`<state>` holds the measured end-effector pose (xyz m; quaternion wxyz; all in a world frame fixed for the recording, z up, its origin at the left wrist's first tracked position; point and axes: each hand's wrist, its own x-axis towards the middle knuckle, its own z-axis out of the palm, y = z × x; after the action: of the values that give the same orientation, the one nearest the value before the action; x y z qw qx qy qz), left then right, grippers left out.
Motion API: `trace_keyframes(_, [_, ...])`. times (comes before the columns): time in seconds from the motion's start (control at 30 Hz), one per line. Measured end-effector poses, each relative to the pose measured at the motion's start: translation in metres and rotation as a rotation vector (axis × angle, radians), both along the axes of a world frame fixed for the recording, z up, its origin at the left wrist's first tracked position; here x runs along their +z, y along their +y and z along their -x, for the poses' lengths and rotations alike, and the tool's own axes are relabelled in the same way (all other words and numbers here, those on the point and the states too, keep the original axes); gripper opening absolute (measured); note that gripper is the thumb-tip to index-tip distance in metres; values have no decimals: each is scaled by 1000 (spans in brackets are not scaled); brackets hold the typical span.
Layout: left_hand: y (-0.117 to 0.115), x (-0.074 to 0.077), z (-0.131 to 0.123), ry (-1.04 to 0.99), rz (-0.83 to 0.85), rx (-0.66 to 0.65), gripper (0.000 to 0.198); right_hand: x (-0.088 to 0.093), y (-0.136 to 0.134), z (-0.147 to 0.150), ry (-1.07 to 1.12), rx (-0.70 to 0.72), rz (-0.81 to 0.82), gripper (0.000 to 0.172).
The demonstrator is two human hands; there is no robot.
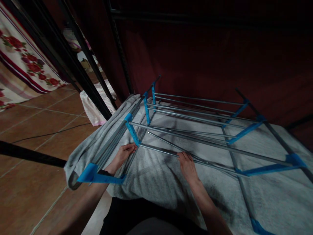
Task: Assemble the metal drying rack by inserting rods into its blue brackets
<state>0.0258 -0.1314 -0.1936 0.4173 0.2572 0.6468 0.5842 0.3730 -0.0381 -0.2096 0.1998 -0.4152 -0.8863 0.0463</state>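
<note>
A partly assembled rack of grey metal tubes and blue plastic connectors lies on a grey blanket [156, 173]. My left hand [126, 153] reaches through the frame at the left, its fingers pinched at the lower end of a blue connector [132, 133]. A metal tube [158, 149] runs from that connector toward the right side, and my right hand [187, 165] is closed around its middle. Behind it lies a loose thin tube [168, 142], set at a slant with its left end free. My left fingertips are partly hidden against the joint.
Another blue connector [90, 173] stands near my left forearm, and one more [295, 160] is at the right. Black metal posts [90, 88] rise at the left. Dark red cloth [195, 62] hangs behind. A cable [53, 133] crosses the tiled floor [31, 182].
</note>
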Motion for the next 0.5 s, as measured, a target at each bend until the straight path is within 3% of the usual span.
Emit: trace_keyframes(0.5, [0,7,1,98,63,-66,64,16,10,1,-50,24,229,19])
